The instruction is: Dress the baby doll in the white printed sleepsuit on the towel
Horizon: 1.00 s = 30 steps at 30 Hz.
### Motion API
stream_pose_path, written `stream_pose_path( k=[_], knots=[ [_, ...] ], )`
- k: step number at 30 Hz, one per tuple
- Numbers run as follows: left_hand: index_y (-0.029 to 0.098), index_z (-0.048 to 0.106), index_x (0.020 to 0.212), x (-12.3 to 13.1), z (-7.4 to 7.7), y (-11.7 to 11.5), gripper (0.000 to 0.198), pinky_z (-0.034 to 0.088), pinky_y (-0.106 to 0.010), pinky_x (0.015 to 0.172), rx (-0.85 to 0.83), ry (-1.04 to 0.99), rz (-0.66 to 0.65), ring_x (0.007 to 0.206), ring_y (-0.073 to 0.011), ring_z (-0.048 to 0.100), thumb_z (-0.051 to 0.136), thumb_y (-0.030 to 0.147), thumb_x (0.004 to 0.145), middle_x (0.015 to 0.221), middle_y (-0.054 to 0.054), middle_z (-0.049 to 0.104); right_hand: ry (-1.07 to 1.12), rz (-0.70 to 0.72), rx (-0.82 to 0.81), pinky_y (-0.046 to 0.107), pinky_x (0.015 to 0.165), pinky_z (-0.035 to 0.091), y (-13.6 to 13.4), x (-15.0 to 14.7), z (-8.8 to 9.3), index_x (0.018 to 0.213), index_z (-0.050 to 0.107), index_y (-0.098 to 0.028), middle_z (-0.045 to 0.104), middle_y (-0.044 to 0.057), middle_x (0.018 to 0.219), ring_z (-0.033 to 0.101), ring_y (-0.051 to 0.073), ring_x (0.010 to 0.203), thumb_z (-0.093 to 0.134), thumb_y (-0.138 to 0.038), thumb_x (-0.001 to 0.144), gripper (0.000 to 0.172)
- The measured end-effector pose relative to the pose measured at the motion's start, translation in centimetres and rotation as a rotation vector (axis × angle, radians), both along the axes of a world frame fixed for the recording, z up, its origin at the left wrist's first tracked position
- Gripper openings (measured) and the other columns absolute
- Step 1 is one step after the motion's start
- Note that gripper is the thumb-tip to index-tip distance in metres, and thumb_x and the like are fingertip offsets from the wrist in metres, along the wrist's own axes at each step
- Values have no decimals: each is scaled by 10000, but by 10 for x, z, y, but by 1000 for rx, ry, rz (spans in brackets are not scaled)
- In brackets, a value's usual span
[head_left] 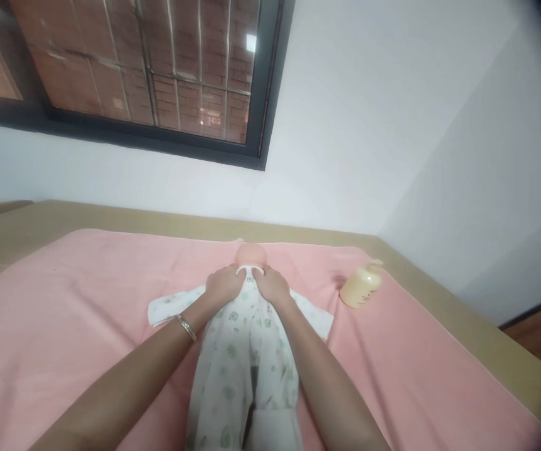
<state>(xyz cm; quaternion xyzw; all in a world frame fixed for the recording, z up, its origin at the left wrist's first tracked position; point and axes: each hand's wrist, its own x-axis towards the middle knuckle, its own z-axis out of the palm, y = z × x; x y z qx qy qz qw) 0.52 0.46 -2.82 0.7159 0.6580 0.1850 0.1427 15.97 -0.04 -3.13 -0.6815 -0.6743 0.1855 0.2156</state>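
One doll (250, 254), in white printed suit (230, 351), laid from centre to lower edge of frame; left hand (226, 285), with bracelet (186, 327) at the wrist, and right hand (273, 286) both gripping it at the shoulders, thumbs at the collar. One yellowish pump bottle (359, 288), right of centre, near the right sleeve. Beneath, pink cloth (111, 313) over wooden surface (158, 223); beyond, white wall (369, 113), with dark-framed window (181, 69) at upper left.

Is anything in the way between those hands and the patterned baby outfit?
Nothing visible: the left hand and right hand both touch the outfit at its collar. The bottle stands off to the right.
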Motion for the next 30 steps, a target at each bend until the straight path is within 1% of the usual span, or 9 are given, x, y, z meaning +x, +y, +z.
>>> stream_pose_path(
  k=[13, 16, 19, 20, 22, 25, 27, 28, 30],
  knots=[
    [212, 591, 912, 0, -3, 2, 518, 410, -367, 720, 34, 0, 4, 845, -261, 591, 203, 552, 854, 921, -84, 661, 64, 56, -12, 388, 853, 409, 7, 5, -6, 1181, 537, -185, 603, 122, 1127, 555, 281, 1027, 252, -615, 877, 599],
    [206, 610, 922, -1, 1, -1, 534, 410, -349, 719, 31, -28, 10, 869, -256, 593, 217, 562, 853, 959, -90, 661, 75, 97, -21, 385, 874, 401, 9, 9, -6, 1183, 545, -184, 588, 123, 1168, 542, 274, 1060, 181, -627, 892, 643],
    [226, 621, 918, -8, 6, -2, 501, 417, -311, 667, -24, -117, -28, 842, -232, 607, 270, 576, 846, 963, -68, 668, 67, 138, -30, 361, 886, 400, 10, 18, -4, 1157, 563, -200, 587, 102, 1185, 537, 249, 1079, 118, -615, 909, 657],
    [230, 622, 901, -12, 7, 0, 485, 417, -301, 643, -42, -125, -35, 819, -224, 612, 284, 574, 846, 946, -62, 671, 54, 134, -37, 359, 884, 402, 11, 23, -4, 1144, 570, -201, 589, 100, 1184, 539, 246, 1077, 128, -609, 912, 645],
    [208, 619, 841, -22, 11, 5, 451, 415, -299, 612, -44, -80, 3, 779, -222, 613, 293, 519, 861, 909, -77, 669, 12, 91, -54, 375, 878, 406, 12, 34, -2, 1115, 583, -180, 592, 122, 1171, 547, 259, 1064, 191, -572, 917, 589],
    [150, 602, 794, -32, 21, 11, 371, 414, -344, 631, 54, 46, 111, 804, -262, 596, 291, 338, 870, 931, -150, 640, -55, -26, -56, 441, 865, 406, 12, 56, 6, 1108, 584, -110, 588, 196, 1134, 552, 312, 1043, 329, -444, 900, 469],
    [131, 598, 809, -26, 27, 5, 331, 417, -376, 675, 190, 109, 111, 830, -276, 580, 295, 255, 858, 937, -170, 623, -81, -92, -21, 467, 875, 397, 10, 68, 18, 1174, 545, -90, 566, 216, 1155, 534, 330, 1068, 366, -372, 886, 440],
    [131, 598, 820, -19, 29, -4, 322, 420, -385, 702, 280, 135, 75, 833, -270, 575, 296, 235, 859, 921, -160, 621, -85, -111, 21, 464, 895, 389, 7, 72, 26, 1224, 509, -100, 547, 206, 1190, 514, 322, 1100, 364, -354, 887, 446],
    [146, 602, 869, 3, 28, -29, 303, 423, -396, 785, 445, 98, -99, 861, -247, 564, 313, 238, 869, 908, -126, 622, -53, -85, 199, 426, 962, 360, -1, 72, 45, 1316, 424, -144, 497, 157, 1279, 460, 274, 1178, 343, -346, 905, 466]
  ],
)
